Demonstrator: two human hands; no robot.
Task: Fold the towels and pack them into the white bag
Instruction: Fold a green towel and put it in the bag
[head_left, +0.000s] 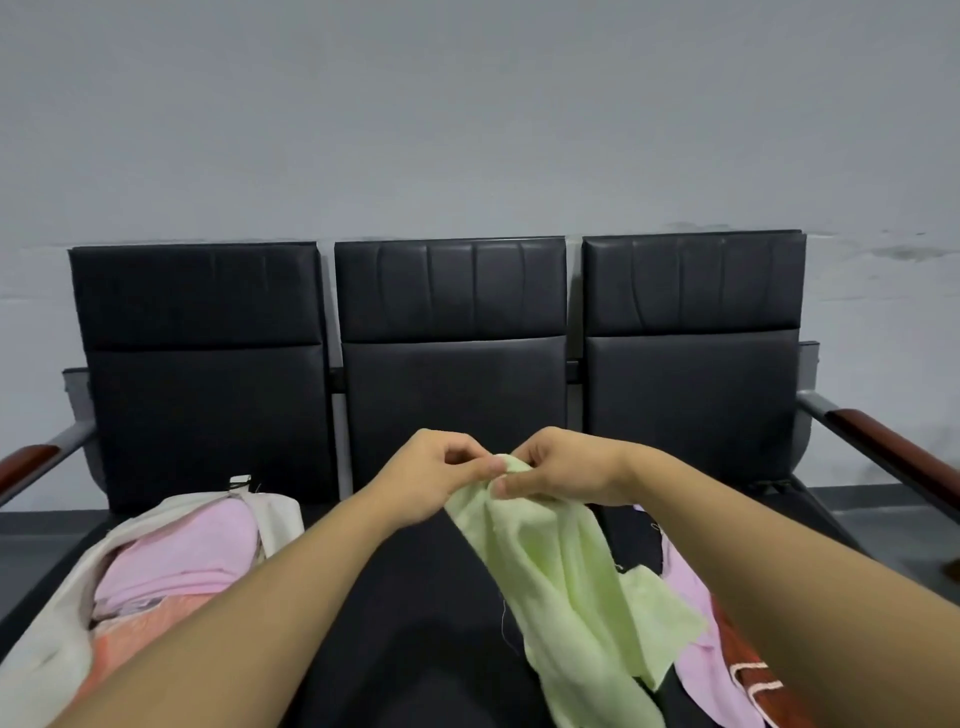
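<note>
A black padded bench (426, 597) carries everything in the foreground. On its left part lies the white bag (47, 639), open and slumped on its side, with a pink towel (197, 556) and an orange one (150, 639) inside. On the right part lies a loose pink towel (701, 660), touching a dark red cloth with pale trim (748, 670) just beside it. The light green towel (576, 587) trails down over the middle, its lower end resting on the black surface.

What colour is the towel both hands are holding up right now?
Pale green towel, plain, pinched by the left hand and right hand; head view.
</note>
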